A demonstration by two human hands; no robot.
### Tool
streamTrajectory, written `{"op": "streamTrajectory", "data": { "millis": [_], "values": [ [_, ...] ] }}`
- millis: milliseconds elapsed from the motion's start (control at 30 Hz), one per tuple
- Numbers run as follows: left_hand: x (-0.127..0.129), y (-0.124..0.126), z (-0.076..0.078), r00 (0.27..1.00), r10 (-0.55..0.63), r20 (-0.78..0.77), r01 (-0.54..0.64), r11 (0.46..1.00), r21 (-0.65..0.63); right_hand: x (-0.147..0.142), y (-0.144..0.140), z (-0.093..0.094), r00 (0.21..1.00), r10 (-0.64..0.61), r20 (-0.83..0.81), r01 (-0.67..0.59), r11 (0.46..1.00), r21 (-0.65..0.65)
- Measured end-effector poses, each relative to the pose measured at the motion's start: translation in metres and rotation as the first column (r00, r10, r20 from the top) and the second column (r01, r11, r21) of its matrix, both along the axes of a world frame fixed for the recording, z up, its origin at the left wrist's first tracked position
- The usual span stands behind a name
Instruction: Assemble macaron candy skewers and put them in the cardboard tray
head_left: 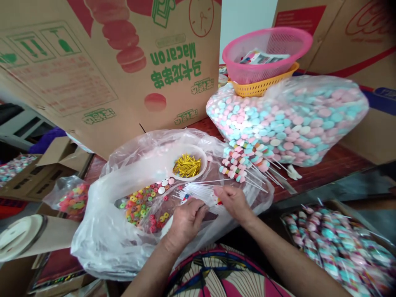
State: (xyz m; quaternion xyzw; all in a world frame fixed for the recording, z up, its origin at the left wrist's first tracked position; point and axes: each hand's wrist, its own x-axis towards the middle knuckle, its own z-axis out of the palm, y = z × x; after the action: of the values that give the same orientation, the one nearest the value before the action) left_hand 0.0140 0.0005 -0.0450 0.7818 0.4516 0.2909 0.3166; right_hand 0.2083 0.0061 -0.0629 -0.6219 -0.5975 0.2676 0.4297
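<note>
Candy skewers (238, 161) lie heaped at the right end of the plastic sheet (102, 247), in front of the bagged candies (287, 128); these appear threaded. We note a second batch (337, 247) at lower right. We judge work part done: bare sticks (198, 191), ring candies (139, 206) and gold ties (187, 166) remain. Left hand (187, 218) and right hand (234, 203) have curled fingers; we cannot tell whether either clamps anything. We read "Macaron" and "马卡龙串串", upside down, on the large carton (123, 101).
</note>
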Motion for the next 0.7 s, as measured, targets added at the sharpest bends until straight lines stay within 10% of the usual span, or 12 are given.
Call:
{"op": "streamTrajectory", "data": {
  "millis": [100, 233, 300, 500, 700],
  "values": [
    [-0.011, 0.001, 0.001, 0.999, 0.04, -0.021, -0.036, 0.986, 0.165, 0.044, 0.009, -0.004, 0.924, -0.128, 0.359, 0.13, 0.991, 0.017],
    [-0.03, 0.002, 0.003, 0.998, 0.064, 0.007, -0.063, 0.95, 0.306, 0.085, 0.012, -0.018, 0.506, -0.002, 0.863, 0.089, 0.995, -0.049],
    [-0.037, 0.002, 0.006, 0.999, 0.047, -0.01, -0.04, 0.936, 0.349, 0.093, 0.01, -0.023, 0.442, 0.029, 0.896, 0.066, 0.996, -0.065],
    [-0.05, 0.004, 0.014, 1.0, -0.007, -0.024, 0.016, 0.905, 0.425, 0.089, -0.006, 0.009, 0.816, -0.065, 0.574, -0.157, 0.931, 0.329],
    [-0.055, 0.007, 0.018, 0.999, 0.014, -0.029, -0.002, 0.921, 0.389, 0.072, -0.02, 0.052, 0.685, 0.004, 0.729, -0.448, 0.791, 0.417]
  ]
}}
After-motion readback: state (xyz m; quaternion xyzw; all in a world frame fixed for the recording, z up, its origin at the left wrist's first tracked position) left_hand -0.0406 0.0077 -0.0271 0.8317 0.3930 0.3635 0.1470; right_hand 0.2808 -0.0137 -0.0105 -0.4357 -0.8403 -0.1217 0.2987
